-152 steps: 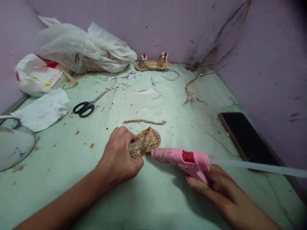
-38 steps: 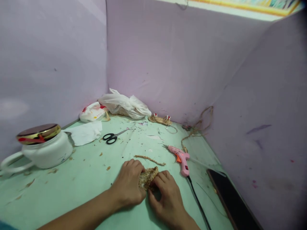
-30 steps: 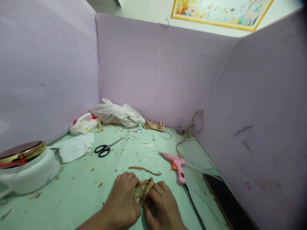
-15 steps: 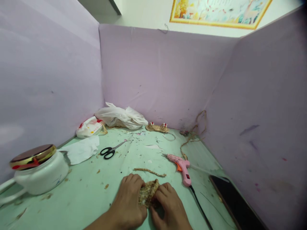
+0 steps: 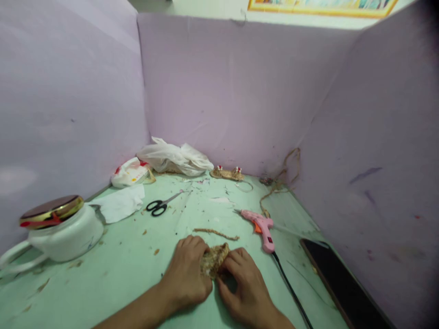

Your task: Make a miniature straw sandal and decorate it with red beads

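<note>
Near the front of the green table, my left hand [image 5: 190,270] grips the left side of a small piece of braided straw [image 5: 214,260]. My right hand [image 5: 243,283] pinches the same piece at its right edge, fingers bent toward the thumb. Part of the piece is hidden under my fingers, and a pale spot shows on its lower part. Just beyond my hands lies a short length of twisted cord [image 5: 216,234]. To the right, a pink glue gun [image 5: 262,227] with an orange trigger rests on its side, nozzle pointing left.
Black-handled scissors [image 5: 161,205], a white tissue [image 5: 120,204] and a lidded white mug [image 5: 65,240] lie left. A plastic bag [image 5: 174,157] and a straw piece with red-white decorations [image 5: 227,173] sit at the back. Right are a phone [image 5: 343,283] and twine [image 5: 291,169]. Purple panels [image 5: 240,91] enclose the table.
The view has tilted down a little, so everything sits higher in the picture. Both hands keep hold of the braided straw piece, with hardly any shift in their grip.
</note>
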Motion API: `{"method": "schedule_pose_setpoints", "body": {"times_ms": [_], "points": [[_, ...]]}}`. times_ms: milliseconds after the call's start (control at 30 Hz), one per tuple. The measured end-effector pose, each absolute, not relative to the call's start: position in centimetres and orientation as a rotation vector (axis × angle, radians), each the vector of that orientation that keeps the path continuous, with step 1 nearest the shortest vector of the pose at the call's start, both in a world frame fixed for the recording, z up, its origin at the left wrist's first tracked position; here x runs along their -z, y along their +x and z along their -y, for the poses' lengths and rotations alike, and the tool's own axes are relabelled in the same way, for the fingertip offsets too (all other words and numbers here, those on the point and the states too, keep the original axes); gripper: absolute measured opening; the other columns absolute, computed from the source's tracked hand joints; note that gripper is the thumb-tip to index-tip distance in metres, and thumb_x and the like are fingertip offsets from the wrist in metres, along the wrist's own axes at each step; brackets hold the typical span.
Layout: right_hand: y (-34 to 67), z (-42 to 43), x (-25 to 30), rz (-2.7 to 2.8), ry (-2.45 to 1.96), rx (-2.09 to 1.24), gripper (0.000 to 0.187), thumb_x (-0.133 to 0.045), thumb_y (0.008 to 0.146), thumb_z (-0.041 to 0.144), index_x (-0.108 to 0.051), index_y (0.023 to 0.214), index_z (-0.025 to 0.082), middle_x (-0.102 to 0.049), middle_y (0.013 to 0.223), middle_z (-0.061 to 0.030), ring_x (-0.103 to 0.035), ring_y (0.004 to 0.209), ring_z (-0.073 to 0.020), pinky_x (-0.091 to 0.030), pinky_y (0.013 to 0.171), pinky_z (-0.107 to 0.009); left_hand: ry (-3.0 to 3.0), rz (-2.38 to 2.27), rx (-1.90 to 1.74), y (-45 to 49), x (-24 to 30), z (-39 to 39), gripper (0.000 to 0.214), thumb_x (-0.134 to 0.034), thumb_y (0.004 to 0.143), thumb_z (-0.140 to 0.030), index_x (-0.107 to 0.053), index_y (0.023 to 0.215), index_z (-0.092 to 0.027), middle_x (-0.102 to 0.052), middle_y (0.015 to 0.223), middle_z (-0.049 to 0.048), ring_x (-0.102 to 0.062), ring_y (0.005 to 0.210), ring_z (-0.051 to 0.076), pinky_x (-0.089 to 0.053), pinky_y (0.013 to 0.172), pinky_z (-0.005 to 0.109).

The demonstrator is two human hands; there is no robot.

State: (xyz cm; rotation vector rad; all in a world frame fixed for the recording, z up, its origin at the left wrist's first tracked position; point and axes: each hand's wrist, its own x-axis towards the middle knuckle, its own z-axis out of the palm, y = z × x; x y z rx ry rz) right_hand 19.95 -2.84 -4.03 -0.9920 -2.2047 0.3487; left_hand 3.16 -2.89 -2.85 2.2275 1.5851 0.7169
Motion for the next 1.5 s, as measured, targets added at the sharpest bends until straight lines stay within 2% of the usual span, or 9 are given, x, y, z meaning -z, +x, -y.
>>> {"method": "schedule_pose_setpoints", "body": {"times_ms": [200,667,833,1033,1500], "points": [[20.2,2.9,4.0,2.193,-1.022,-0.363,0.010,-0.057,0.068,0.009,-0.053,0.071,0.018,-0.057,0.073,-0.0041,-0.045,0.072,-0.0191,-0.036,0.063,-0.033,2.268,-1.556,-0.704,3.1,3.1,2.3,0.035,-0.054,0.053,-0.013,-0.058,0.088,-0.015,-0.058,0.091,0.0090,-0.050,0.091,0.026,-0.039,0.085,0.040],[20.0,2.6,4.2,2.216,-1.056,-0.318,0.006,-0.054,0.068,0.012,-0.052,0.070,0.017,-0.056,0.072,-0.0051,-0.044,0.072,-0.0204,-0.035,0.062,-0.034,2.264,-1.507,-0.703,2.9,2.9,2.2,0.034,-0.054,0.053,-0.013,-0.062,0.086,-0.014,-0.060,0.088,0.0077,-0.051,0.087,0.025,-0.041,0.083,0.041],[20.3,2.9,3.5,2.325,-1.103,-0.376,0.011,-0.055,0.066,0.014,-0.051,0.075,0.018,-0.056,0.082,-0.0059,-0.045,0.079,-0.0217,-0.037,0.067,-0.036,2.287,-1.506,-0.716,2.9,2.9,2.3,0.034,-0.052,0.054,-0.011,-0.062,0.087,-0.014,-0.060,0.088,0.0080,-0.051,0.087,0.024,-0.041,0.083,0.041],[19.7,3.1,3.9,2.251,-1.156,-0.278,0.006,-0.055,0.068,0.017,-0.052,0.073,0.018,-0.055,0.076,-0.0057,-0.043,0.074,-0.0207,-0.035,0.063,-0.034,2.278,-1.492,-0.717,2.8,3.0,2.2,0.034,-0.054,0.057,-0.014,-0.062,0.090,-0.013,-0.060,0.091,0.0084,-0.051,0.090,0.025,-0.040,0.086,0.041],[18.7,3.6,4.2,2.186,-1.273,-0.224,0.009,-0.057,0.066,0.017,-0.053,0.073,0.018,-0.056,0.077,-0.0076,-0.044,0.076,-0.0229,-0.037,0.063,-0.036,2.291,-1.487,-0.706,2.8,3.1,2.1,0.030,-0.055,0.058,-0.012,-0.062,0.087,-0.013,-0.060,0.091,0.0082,-0.051,0.088,0.025,-0.041,0.083,0.043]]}}
